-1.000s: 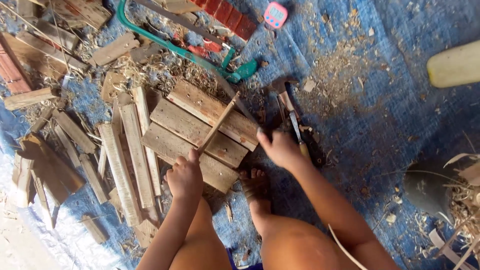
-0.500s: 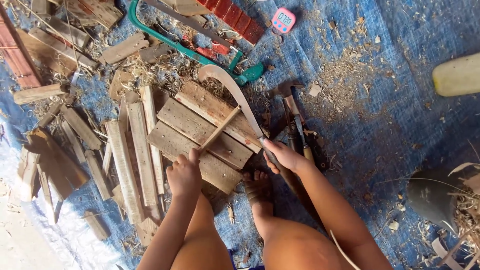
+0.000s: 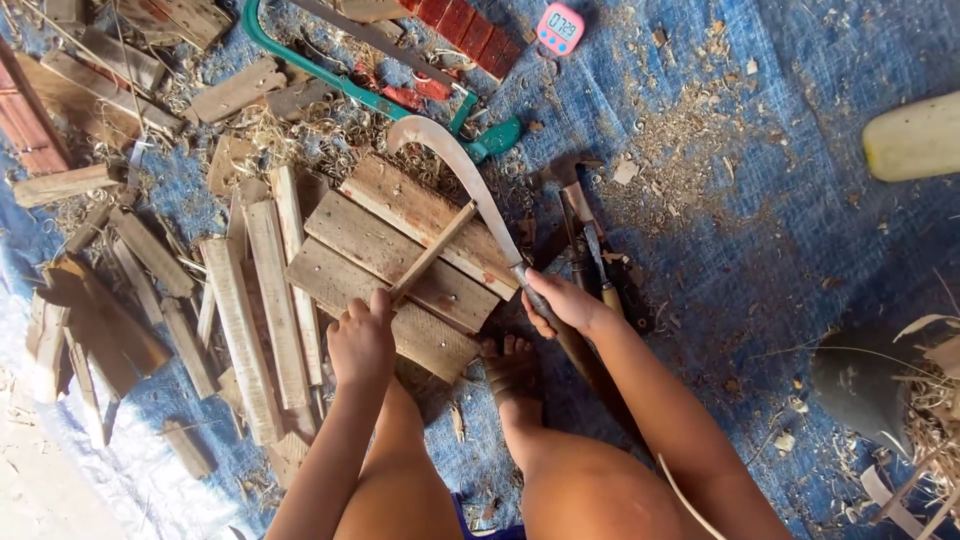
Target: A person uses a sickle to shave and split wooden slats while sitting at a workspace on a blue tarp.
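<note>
A blue tarp (image 3: 760, 250) covers the floor, and it carries wood shavings and many loose wooden slats (image 3: 250, 320) on the left part. On the tarp lies a wooden board panel (image 3: 400, 250), made of three planks joined together, just in front of the person's bare foot (image 3: 512, 370). A green hacksaw (image 3: 370, 90) lies beyond the panel, near a red brick piece (image 3: 465, 25). A curved sickle knife (image 3: 460, 180) rises over the right side of the panel, with its hooked tip pointing away from the person. The right hand (image 3: 560, 300) has its grip closed around the handle of this knife, just beside the panel's right edge. A thin wooden stick (image 3: 435, 250) stands tilted on the panel, and its upper end reaches near the blade. The left hand (image 3: 360, 340) has its grip closed around the lower end of the stick, at the near edge of the panel. A hammer (image 3: 575, 195) lies right of the knife, and a small pink timer (image 3: 560, 28) sits at the top.
</note>
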